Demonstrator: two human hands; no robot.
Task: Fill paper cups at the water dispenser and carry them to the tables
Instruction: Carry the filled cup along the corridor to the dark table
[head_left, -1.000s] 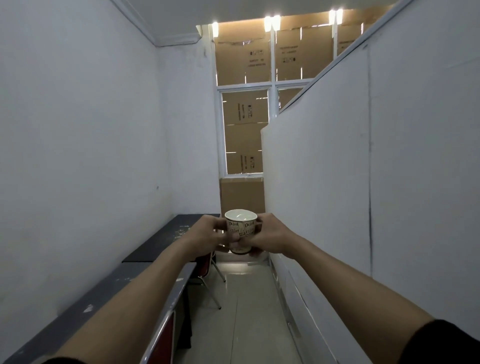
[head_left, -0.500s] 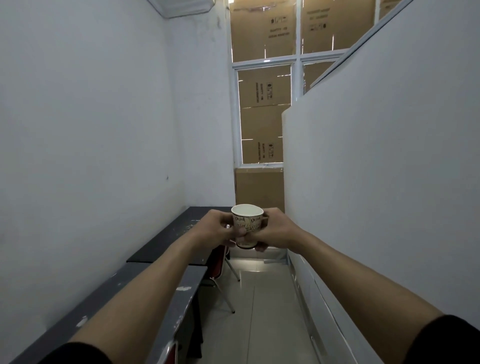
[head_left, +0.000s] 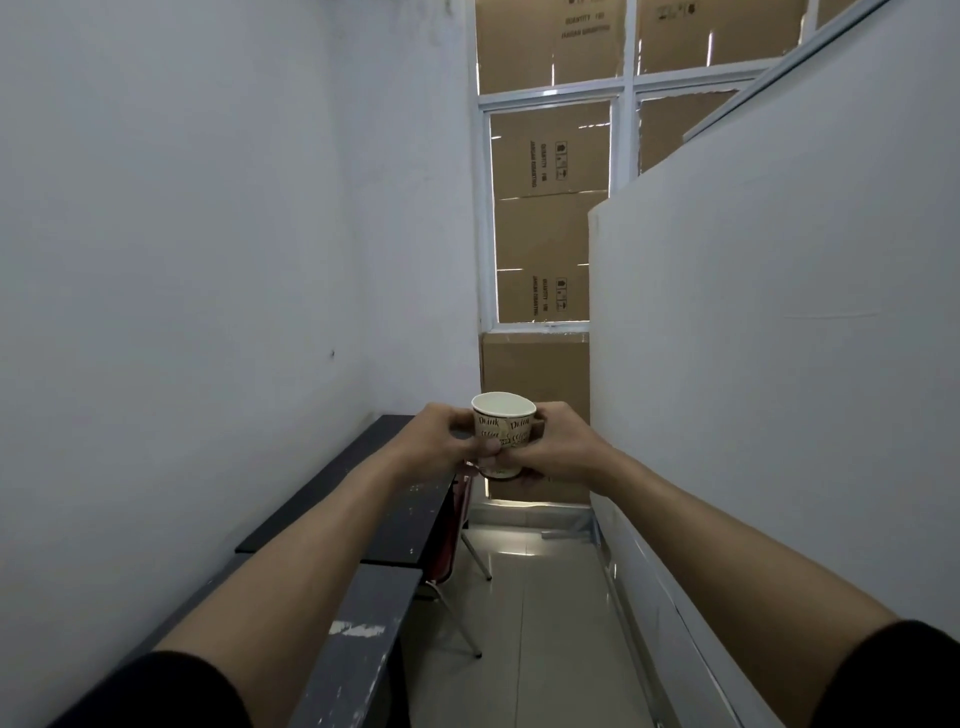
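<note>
A small printed paper cup (head_left: 503, 426) is held upright in front of me at arm's length, over the aisle. My left hand (head_left: 439, 441) grips its left side and my right hand (head_left: 558, 449) wraps its right side and base. The cup's contents cannot be seen past the rim. A dark table (head_left: 374, 499) runs along the left wall just below and left of the cup. No water dispenser is in view.
A grey table (head_left: 358, 639) stands nearer along the left wall. A red chair (head_left: 457, 525) is tucked under the dark table. A white partition (head_left: 779, 364) lines the right. Tiled floor (head_left: 540, 623) forms a narrow aisle ending at cardboard boxes (head_left: 535, 364) under a window.
I have walked forward down the aisle; the tables and boxes are closer. Both hands keep the same hold on the cup.
</note>
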